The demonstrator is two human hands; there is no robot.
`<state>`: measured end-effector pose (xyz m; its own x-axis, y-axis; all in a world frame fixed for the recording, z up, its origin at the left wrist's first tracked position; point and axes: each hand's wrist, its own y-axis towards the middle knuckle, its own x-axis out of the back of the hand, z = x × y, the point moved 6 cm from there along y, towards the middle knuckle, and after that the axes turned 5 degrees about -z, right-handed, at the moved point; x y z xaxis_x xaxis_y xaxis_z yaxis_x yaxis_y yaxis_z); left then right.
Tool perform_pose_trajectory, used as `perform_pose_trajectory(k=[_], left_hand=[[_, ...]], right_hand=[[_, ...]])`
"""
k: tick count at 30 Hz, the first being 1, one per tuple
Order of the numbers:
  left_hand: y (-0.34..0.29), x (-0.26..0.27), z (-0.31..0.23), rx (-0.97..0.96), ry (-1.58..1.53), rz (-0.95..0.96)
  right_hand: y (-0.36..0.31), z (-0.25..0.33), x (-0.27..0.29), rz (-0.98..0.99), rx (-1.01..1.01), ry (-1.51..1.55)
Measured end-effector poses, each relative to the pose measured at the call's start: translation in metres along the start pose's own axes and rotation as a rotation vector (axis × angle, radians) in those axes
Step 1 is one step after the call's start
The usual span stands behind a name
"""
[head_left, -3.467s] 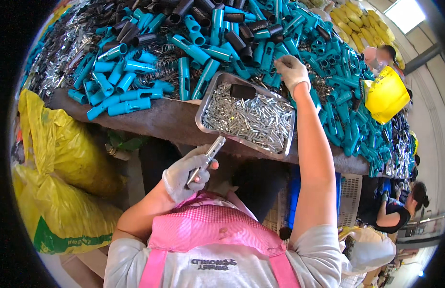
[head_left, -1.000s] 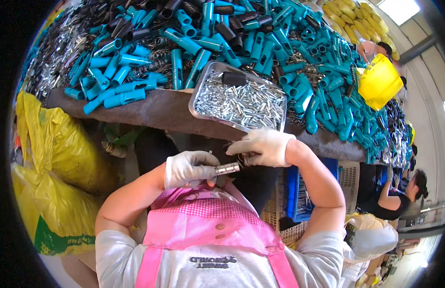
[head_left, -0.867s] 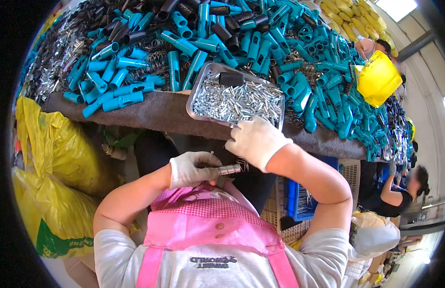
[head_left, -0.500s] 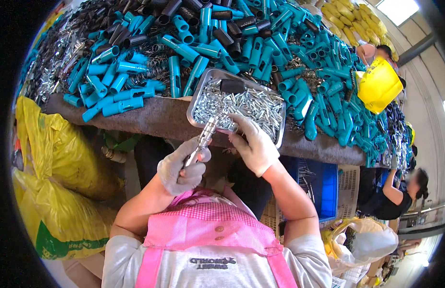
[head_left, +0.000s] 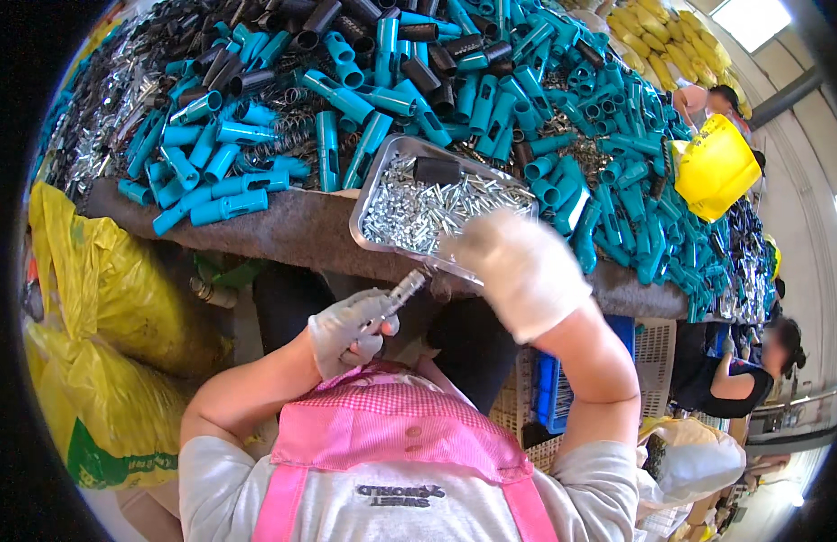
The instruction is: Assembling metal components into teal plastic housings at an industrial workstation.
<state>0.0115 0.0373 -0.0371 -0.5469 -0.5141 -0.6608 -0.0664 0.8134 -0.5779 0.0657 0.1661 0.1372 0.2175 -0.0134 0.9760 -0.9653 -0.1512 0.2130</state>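
Head view shows us a slim metal rod (head_left: 402, 291) clamped in the grip of the left hand (head_left: 351, 325), whose gloved fingers are curled tightly around its lower end so that the free end points up and to the right, toward the near edge of the bench (head_left: 292, 230). We see that hand held below the bench edge, close in front of a pink apron (head_left: 382, 443). The right hand (head_left: 522, 271), also in a pale glove, is blurred; it sits at the near right corner of a metal tray (head_left: 369, 194), over its rim, and we cannot tell whether its fingers are together on anything or apart. We see the tray resting on the bench with its near side overhanging the edge, filled with small silvery metal pieces (head_left: 418, 212), and a short black tube (head_left: 437, 170) lies on top of them near the far side. Around the tray we find a broad heap of teal plastic tubes (head_left: 527, 108), mixed with black ones toward the far left and with wire springs (head_left: 288, 144) among them. To the left, below the bench, we see yellow sacks (head_left: 102, 298). At the far right a yellow bucket (head_left: 716, 167) stands beside the pile, and another person (head_left: 744, 379) sits lower down at the right.
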Motion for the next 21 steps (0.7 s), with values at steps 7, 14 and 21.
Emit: perform_pose_trajectory(k=[7, 14, 21], left_hand=[[-0.016, -0.014, -0.028, -0.216, 0.042, -0.081], [-0.011, -0.004, -0.027, -0.292, 0.109, -0.161], [-0.009, 0.0, -0.033, -0.245, 0.021, -0.12]], right_hand=[[-0.035, -0.233, -0.008, -0.471, -0.742, -0.363], [-0.02, -0.243, -0.086, 0.193, -0.436, -0.271], [-0.037, -0.209, -0.048, -0.452, -0.615, 0.767]])
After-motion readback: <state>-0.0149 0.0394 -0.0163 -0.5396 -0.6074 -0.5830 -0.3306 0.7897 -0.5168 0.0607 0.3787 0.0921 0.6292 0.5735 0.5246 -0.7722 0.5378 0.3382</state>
